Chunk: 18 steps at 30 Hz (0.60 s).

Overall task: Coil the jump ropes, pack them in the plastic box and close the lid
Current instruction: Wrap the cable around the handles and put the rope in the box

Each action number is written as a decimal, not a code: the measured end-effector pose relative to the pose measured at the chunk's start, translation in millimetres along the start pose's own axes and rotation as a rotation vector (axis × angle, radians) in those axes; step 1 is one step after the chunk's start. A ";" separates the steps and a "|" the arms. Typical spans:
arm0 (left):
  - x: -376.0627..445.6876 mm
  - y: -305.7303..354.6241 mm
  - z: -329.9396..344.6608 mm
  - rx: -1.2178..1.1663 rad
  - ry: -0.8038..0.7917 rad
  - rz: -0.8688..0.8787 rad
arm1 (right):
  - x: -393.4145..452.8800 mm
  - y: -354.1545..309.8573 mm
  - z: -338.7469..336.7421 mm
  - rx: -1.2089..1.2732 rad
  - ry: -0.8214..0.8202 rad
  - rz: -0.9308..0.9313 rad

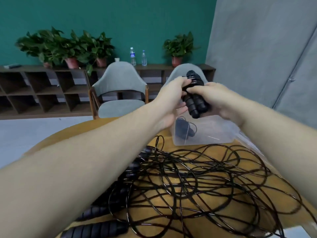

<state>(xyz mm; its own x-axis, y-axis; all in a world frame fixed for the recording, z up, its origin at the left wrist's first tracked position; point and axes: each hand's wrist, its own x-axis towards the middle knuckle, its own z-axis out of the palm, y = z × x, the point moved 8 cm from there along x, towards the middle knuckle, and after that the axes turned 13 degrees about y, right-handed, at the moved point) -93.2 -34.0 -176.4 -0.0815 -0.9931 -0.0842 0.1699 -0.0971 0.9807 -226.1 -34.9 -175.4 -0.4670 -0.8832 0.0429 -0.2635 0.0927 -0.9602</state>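
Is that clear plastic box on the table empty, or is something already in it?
Not empty: through the plastic box wall, one coiled black rope shows at its left end. No lid covers it.

A glossy black tangle of thin jump-rope cords (197, 182) is spread over the round, honey-yellow wooden table (267, 194). Black, ribbed foam handles (96, 229) are seen at the tangle's near left edge. Beyond the tangle a clear, colourless plastic box (205, 133) is set, with a black coiled rope (184, 129) showing through its wall. Above the box a black ribbed handle bundle (195, 100) is held. Behind the table two pale grey upholstered chairs with brown wooden frames (120, 93) are seen against a teal painted wall (106, 18), where green leafy plants in terracotta-red pots (72, 48) are lined on a dark brown shelf unit (42, 90).
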 end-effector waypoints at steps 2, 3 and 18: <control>20.0 8.1 3.7 0.172 -0.001 0.148 | 22.7 -0.2 -9.1 0.021 0.009 0.069; 29.7 11.8 2.8 0.273 0.019 0.239 | 33.1 0.0 -13.8 0.030 0.019 0.090; 132.4 -31.2 22.8 1.112 -0.132 0.670 | 180.6 77.9 3.2 -0.606 -0.185 0.309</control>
<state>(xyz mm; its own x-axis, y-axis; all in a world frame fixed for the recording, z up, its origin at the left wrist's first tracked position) -131.7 -160.9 -214.1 -0.4042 -0.8069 0.4306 -0.6782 0.5803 0.4509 -328.3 -188.7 -243.4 -0.4589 -0.8341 -0.3061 -0.5911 0.5438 -0.5957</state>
